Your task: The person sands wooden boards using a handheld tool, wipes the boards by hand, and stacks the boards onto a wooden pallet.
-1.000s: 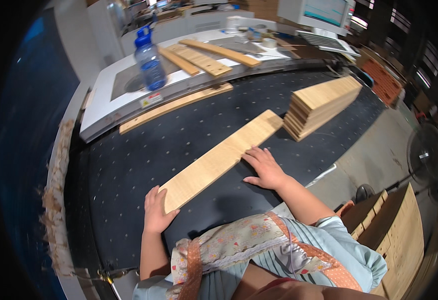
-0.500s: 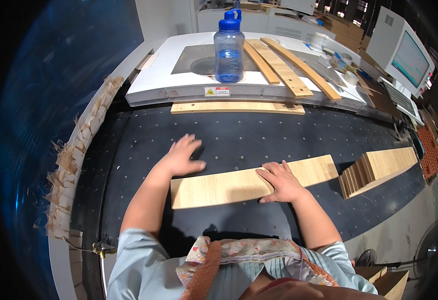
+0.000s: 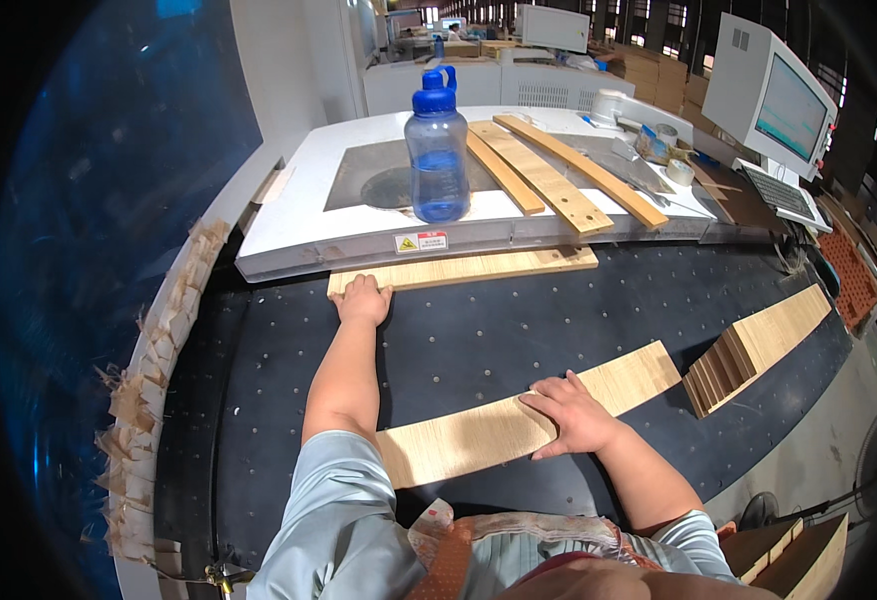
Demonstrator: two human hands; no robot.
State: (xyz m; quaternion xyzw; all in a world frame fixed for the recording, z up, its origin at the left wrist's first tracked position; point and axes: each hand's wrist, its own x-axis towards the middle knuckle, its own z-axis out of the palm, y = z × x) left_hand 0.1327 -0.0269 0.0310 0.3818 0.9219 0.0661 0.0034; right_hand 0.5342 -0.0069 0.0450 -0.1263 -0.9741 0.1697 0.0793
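The left hand (image 3: 362, 298) covers part of the far board (image 3: 479, 270) at its left end; that board's back edge is hidden at the white worktop (image 3: 284, 220). The left sleeve (image 3: 344, 490) obscures the left end of the near board (image 3: 459, 440). The right hand (image 3: 572, 415) conceals part of its middle. Beyond both hands, the label (image 3: 421, 242) carries print too small to tell.

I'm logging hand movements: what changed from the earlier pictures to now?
The left hand let go of the near board and reached forward onto the left end of the far board. The right hand stays on the near board; the board stack and bottle haven't moved.
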